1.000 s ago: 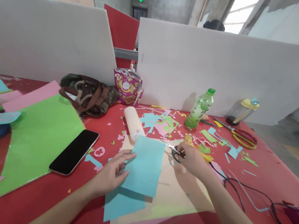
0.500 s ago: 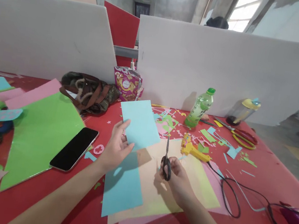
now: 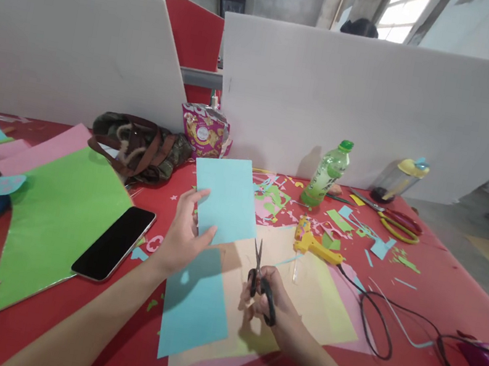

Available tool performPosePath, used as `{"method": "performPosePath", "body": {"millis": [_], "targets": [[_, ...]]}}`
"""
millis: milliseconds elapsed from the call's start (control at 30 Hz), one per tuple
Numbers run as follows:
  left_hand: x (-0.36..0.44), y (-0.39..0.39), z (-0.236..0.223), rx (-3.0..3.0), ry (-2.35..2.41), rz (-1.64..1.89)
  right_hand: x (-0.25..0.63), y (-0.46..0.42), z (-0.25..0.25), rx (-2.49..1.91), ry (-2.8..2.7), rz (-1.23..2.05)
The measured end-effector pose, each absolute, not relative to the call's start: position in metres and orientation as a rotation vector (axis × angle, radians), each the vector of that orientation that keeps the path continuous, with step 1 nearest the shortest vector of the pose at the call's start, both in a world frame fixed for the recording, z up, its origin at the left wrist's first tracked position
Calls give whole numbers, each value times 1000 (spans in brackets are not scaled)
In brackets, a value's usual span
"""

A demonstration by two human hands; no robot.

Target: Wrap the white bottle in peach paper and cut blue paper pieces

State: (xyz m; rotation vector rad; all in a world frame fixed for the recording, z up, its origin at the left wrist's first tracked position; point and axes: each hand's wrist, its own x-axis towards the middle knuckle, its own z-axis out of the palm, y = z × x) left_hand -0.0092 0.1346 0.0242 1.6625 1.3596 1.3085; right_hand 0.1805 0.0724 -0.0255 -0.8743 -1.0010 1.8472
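My left hand grips a light blue sheet of paper by its left edge, thumb in front, holding it up off the table. In my right hand is a pair of black-handled scissors, blades slightly parted and pointing up, just below the sheet's lower right corner and apart from it. Under both hands lies a stack of paper: another blue sheet at the left, a peach sheet, then yellow and pink edges. A yellow glue gun rests at the stack's upper right.
A black phone lies on a green sheet at left. Behind stand a bag, a snack packet, a green bottle and a yellow-lidded cup. Paper scraps and a black cable cover parts of the red table.
The blue sheet has been lifted from the stack by my left hand. My right hand has brought the scissors nearer and lower, turned them upward, and their blades have parted.
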Motion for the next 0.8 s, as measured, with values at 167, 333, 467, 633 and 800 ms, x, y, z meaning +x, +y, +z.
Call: {"method": "performPosePath", "body": {"millis": [167, 333, 467, 633, 800], "targets": [[-6, 132, 23, 1744, 1419, 1206, 177, 71, -24, -929, -1063, 1814], [-1, 129, 24, 1752, 1452, 1162, 178, 72, -28, -961, -1038, 1777], [-2, 129, 22, 1755, 1442, 1155, 180, 73, -30, -985, -1013, 1772], [-2, 129, 22, 1761, 1453, 1129, 180, 73, -27, -1002, -1040, 1742], [-2, 129, 25, 1785, 1453, 1115, 180, 73, -24, -1005, -1080, 1701]]}}
